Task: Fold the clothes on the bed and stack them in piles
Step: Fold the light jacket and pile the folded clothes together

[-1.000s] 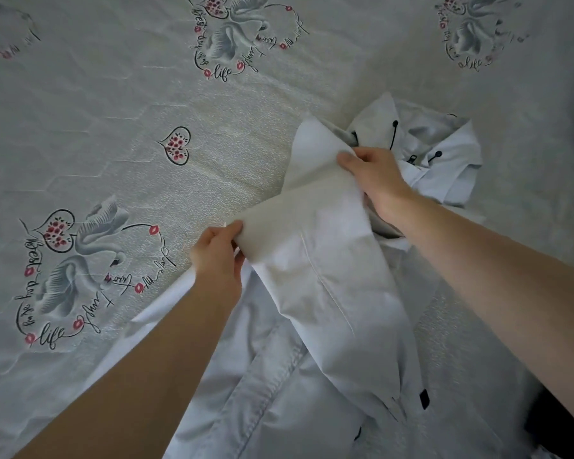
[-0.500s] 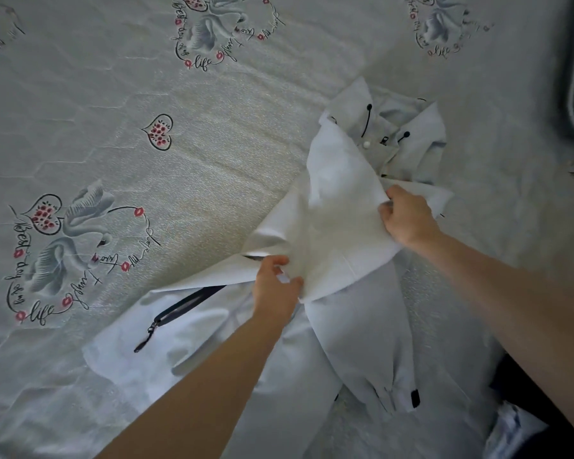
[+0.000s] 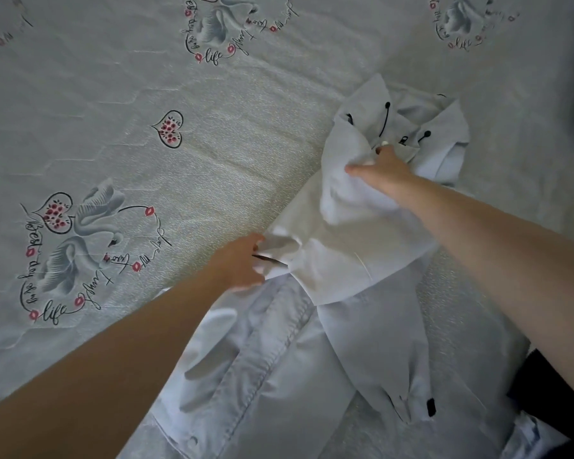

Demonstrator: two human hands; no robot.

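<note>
A: Where's the pale blue-white hooded cotton jacket?
B: Spread on the swan-printed grey bedspread. The right hand has moved hoodward, gripping fabric; the left hand pinches its edge. Folding's barely begun.

white jacket — crumpled, half-folded on bed

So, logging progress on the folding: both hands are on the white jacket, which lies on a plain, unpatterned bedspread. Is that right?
Not quite. The left hand and right hand do grip the white jacket, but the bedspread is not plain: the head view shows it printed with swans, hearts and script lettering.
</note>
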